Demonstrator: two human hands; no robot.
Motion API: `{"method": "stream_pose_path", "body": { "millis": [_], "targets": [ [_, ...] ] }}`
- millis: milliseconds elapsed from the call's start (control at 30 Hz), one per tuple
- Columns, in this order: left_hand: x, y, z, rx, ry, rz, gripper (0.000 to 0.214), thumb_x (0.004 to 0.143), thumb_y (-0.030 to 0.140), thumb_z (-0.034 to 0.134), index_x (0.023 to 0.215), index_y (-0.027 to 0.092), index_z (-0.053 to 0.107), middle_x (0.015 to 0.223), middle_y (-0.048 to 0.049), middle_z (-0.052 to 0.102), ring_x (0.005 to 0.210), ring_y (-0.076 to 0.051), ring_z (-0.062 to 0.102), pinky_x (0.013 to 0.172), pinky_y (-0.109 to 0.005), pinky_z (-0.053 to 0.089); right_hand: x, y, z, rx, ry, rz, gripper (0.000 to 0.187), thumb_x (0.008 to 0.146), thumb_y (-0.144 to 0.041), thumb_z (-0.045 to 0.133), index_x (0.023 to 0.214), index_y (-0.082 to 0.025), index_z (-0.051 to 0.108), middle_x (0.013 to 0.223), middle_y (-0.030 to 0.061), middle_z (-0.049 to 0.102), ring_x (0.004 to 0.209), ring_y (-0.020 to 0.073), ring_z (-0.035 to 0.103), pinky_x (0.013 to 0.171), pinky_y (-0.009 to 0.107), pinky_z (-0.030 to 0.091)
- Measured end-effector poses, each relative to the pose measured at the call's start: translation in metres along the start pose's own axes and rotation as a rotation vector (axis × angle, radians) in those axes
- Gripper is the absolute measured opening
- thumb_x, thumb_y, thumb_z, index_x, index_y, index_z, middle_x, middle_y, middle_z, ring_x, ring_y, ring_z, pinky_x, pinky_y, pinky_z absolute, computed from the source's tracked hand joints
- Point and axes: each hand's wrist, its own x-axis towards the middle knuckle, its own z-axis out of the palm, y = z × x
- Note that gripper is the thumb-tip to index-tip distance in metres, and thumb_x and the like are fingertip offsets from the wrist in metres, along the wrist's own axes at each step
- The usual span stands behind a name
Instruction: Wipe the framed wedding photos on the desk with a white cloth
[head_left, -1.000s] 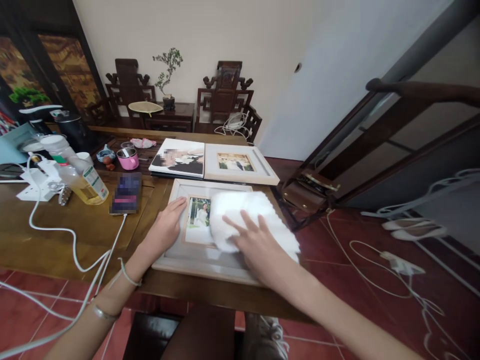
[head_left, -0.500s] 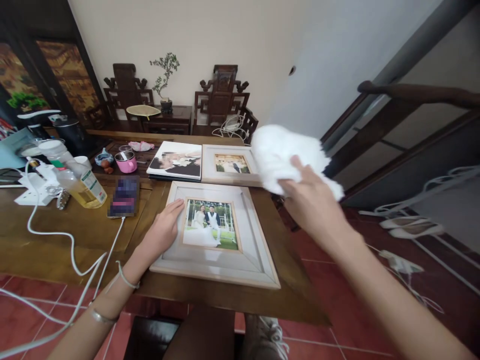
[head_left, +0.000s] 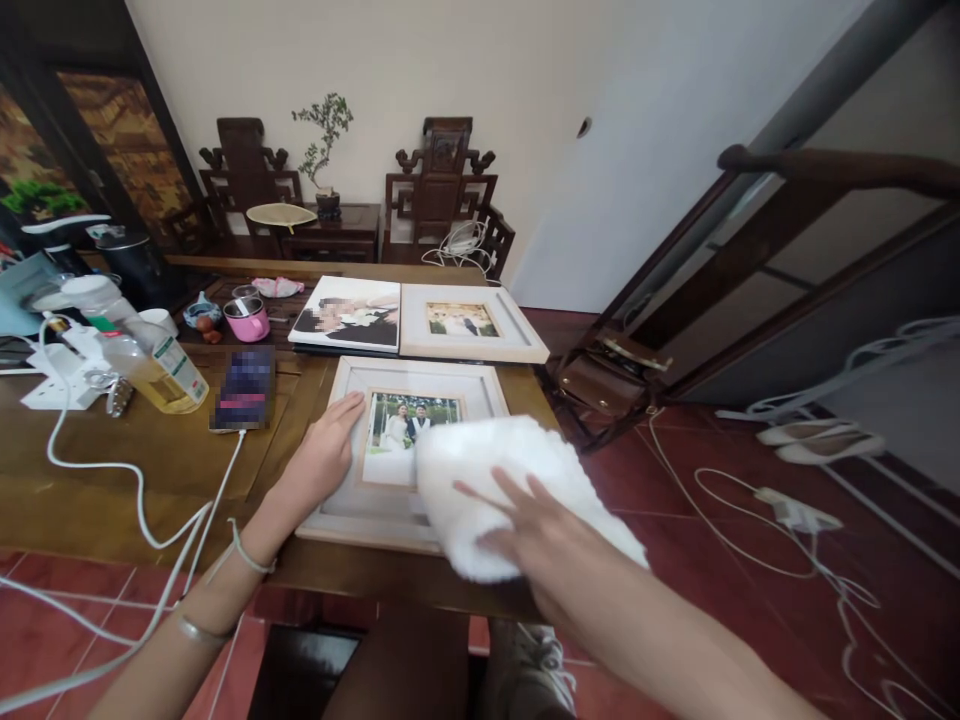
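Note:
A pale picture frame [head_left: 341, 520] lies face up on the wooden table, with a photo of a couple showing at its middle. My left hand [head_left: 328, 445] rests along the frame's left side, its fingers stretched out together and its thumb hidden. Fluffy and white, a cloth [head_left: 480, 450] covers the frame's lower right part and hangs past the right edge. My right hand [head_left: 525, 525] has hold of this cloth from above, with fingers spread over it and partly sunk in its folds.
Behind lie a second frame [head_left: 517, 330] and a photo panel [head_left: 345, 325]. On the left are a phone [head_left: 246, 385] with a charging cable, a bottle of yellow liquid [head_left: 176, 380], a pink cup [head_left: 247, 322] and a white power strip [head_left: 60, 375]. A brown bag [head_left: 604, 385] is right of the table.
My right hand has brought the white cloth down and left, from the air beside the back frame onto the near frame. My left hand stays at the frame's left side.

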Motion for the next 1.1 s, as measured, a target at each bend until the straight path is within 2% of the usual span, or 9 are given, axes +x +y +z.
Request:
{"method": "stream_pose_path", "body": {
  "millis": [100, 167, 333, 433, 533, 633, 800, 933, 1100],
  "targets": [
    [0.000, 0.000, 0.000, 0.000, -0.006, 0.001, 0.061, 0.081, -0.003, 0.035, 0.136, 0.015, 0.055, 0.145, -0.0124, 0.053, 0.139, -0.022, 0.045, 0.118, -0.047, 0.036, -0.015, -0.017, 0.004, 0.025, 0.009, -0.003, 0.052, 0.075, 0.004, 0.052, 0.101, -0.033, 0.077, 0.147, 0.0022, 0.049, 0.136, 0.0381, 0.044, 0.107, 0.061, 0.041],
    [0.000, 0.001, -0.001, 0.003, -0.018, 0.000, 0.061, 0.081, -0.003, 0.035, 0.135, 0.016, 0.055, 0.145, -0.0122, 0.053, 0.139, -0.022, 0.044, 0.118, -0.048, 0.035, -0.007, -0.014, 0.007, -0.004, 0.011, 0.014, 0.053, 0.072, 0.004, 0.052, 0.107, -0.029, 0.076, 0.150, 0.0050, 0.046, 0.137, 0.0403, 0.040, 0.107, 0.063, 0.039],
    [-0.001, 0.004, -0.005, 0.010, -0.058, -0.024, 0.062, 0.078, -0.004, 0.035, 0.133, 0.016, 0.057, 0.146, -0.0119, 0.051, 0.140, -0.022, 0.043, 0.118, -0.048, 0.034, 0.051, 0.026, 0.005, -0.129, 0.141, 0.107, 0.062, 0.068, 0.006, 0.048, 0.125, -0.013, 0.066, 0.156, 0.0139, 0.037, 0.142, 0.0421, 0.031, 0.112, 0.064, 0.031],
    [-0.001, 0.005, -0.006, 0.008, -0.070, -0.039, 0.064, 0.077, -0.005, 0.035, 0.133, 0.015, 0.057, 0.147, -0.0121, 0.050, 0.140, -0.022, 0.042, 0.118, -0.048, 0.034, 0.088, 0.047, 0.000, -0.175, 0.210, 0.149, 0.061, 0.071, 0.006, 0.045, 0.127, -0.011, 0.064, 0.156, 0.0146, 0.036, 0.140, 0.0423, 0.034, 0.110, 0.063, 0.032],
    [-0.002, 0.005, -0.005, 0.008, -0.052, -0.031, 0.062, 0.079, -0.005, 0.035, 0.133, 0.015, 0.056, 0.147, -0.0126, 0.051, 0.140, -0.022, 0.042, 0.118, -0.049, 0.034, 0.107, 0.048, -0.002, -0.232, 0.163, 0.166, 0.061, 0.073, 0.006, 0.045, 0.129, -0.011, 0.063, 0.156, 0.0144, 0.037, 0.140, 0.0452, 0.031, 0.109, 0.066, 0.030],
    [-0.001, 0.003, -0.004, 0.007, -0.027, -0.011, 0.060, 0.081, -0.004, 0.034, 0.134, 0.015, 0.056, 0.145, -0.0132, 0.052, 0.139, -0.022, 0.043, 0.117, -0.048, 0.036, 0.097, 0.031, -0.006, -0.223, 0.066, 0.141, 0.062, 0.072, 0.006, 0.046, 0.128, -0.013, 0.064, 0.155, 0.0138, 0.038, 0.139, 0.0456, 0.032, 0.108, 0.068, 0.028],
    [-0.001, 0.001, -0.001, -0.013, -0.007, -0.005, 0.061, 0.081, -0.004, 0.034, 0.135, 0.014, 0.056, 0.144, -0.0138, 0.053, 0.138, -0.023, 0.045, 0.117, -0.048, 0.036, 0.028, -0.013, -0.019, -0.024, -0.182, 0.026, 0.062, 0.066, 0.003, 0.055, 0.122, -0.020, 0.069, 0.154, 0.0116, 0.040, 0.139, 0.0468, 0.034, 0.106, 0.068, 0.034],
    [-0.003, -0.001, 0.001, -0.029, 0.002, 0.009, 0.064, 0.078, -0.005, 0.036, 0.135, 0.016, 0.055, 0.145, -0.0121, 0.052, 0.139, -0.022, 0.043, 0.118, -0.047, 0.035, -0.013, -0.035, -0.026, 0.111, -0.109, -0.089, 0.057, 0.068, 0.001, 0.054, 0.113, -0.027, 0.073, 0.154, 0.0044, 0.042, 0.140, 0.0400, 0.036, 0.110, 0.059, 0.037],
    [-0.003, -0.003, -0.001, -0.024, -0.012, 0.026, 0.063, 0.079, -0.004, 0.036, 0.136, 0.017, 0.055, 0.146, -0.0123, 0.052, 0.139, -0.023, 0.043, 0.118, -0.049, 0.035, 0.020, -0.029, -0.017, 0.123, -0.109, 0.005, 0.068, 0.068, 0.005, 0.046, 0.125, -0.024, 0.068, 0.153, 0.0078, 0.043, 0.139, 0.0405, 0.037, 0.108, 0.062, 0.039]
  ]
}}
